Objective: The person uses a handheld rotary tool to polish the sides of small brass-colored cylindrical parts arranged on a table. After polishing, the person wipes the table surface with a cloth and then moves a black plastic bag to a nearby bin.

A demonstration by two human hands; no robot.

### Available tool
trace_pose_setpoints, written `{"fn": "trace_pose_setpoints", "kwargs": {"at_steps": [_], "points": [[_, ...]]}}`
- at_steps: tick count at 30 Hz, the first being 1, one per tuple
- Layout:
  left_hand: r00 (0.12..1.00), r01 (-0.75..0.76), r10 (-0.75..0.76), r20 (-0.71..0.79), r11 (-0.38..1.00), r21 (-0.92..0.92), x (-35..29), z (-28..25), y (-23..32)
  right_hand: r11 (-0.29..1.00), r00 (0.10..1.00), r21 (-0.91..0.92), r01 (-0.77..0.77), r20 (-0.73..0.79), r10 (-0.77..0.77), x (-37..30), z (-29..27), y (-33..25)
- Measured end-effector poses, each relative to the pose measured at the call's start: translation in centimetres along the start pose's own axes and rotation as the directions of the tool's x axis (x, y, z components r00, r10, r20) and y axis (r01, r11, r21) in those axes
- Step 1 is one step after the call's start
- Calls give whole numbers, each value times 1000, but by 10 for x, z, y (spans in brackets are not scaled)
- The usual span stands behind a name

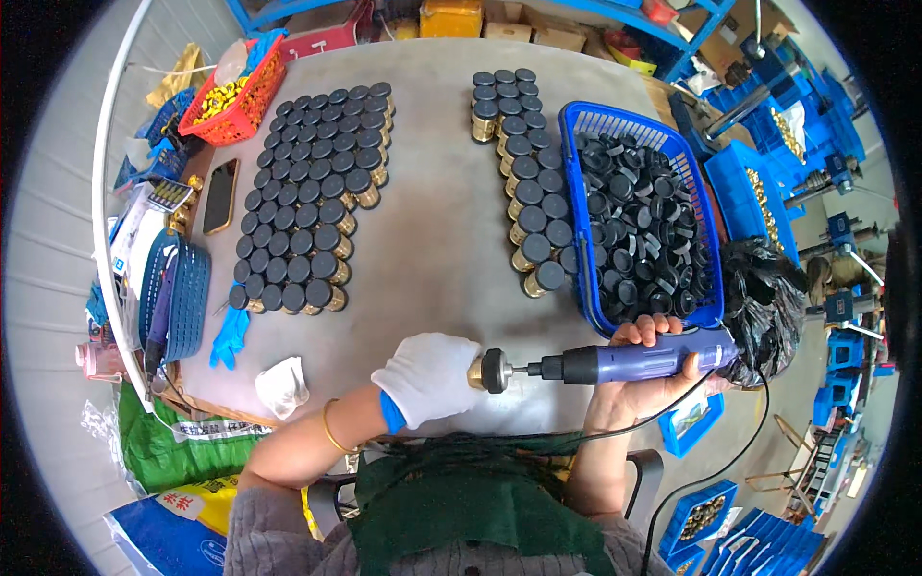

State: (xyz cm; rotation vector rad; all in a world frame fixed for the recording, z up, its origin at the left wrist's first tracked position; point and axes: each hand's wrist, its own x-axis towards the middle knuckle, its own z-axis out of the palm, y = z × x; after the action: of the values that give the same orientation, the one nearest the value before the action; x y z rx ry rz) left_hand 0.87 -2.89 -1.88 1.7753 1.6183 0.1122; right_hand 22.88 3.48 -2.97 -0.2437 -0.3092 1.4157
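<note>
Inspection note: capped fitting and driver, both hands occupied

Clock positions read from mid-bench. The black-capped brass fitting, six o'clock, is pinched in the gloved left hand; judged stiff, dense, possibly slippery, best held by its brass wall. The right hand wraps the purple driver, four o'clock; judged weightier, best gripped mid-barrel. Containers: blue basket, three o'clock, heaped black caps; red basket, ten o'clock, yellow pieces.

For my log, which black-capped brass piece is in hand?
The brass piece in the gloved left hand, black cap facing the purple driver in the right hand; others stand on the table.
</note>
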Motion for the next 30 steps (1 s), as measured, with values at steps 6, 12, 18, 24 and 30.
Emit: {"fn": "trace_pose_setpoints", "kwargs": {"at_steps": [6,12,18,24,30], "points": [[999,38,-38,7,999,13,4,-10,-11,998,1000,-54,21,19,-20,0,3,3],[819,-51,152,-554,980,193,36,-77,-78,997,994,20,78,79,-80,8,7,-11],[851,192,128,-509,826,529,52,-97,-107,999,998,21,41,57,-42,2,3,-9],[803,169,175,-569,849,500,56,-86,-73,998,997,53,45,67,-49,4,3,-17],[823,-254,385,-418,907,335,79,-18,22,996,995,58,71,73,-75,1,11,-24]]}}
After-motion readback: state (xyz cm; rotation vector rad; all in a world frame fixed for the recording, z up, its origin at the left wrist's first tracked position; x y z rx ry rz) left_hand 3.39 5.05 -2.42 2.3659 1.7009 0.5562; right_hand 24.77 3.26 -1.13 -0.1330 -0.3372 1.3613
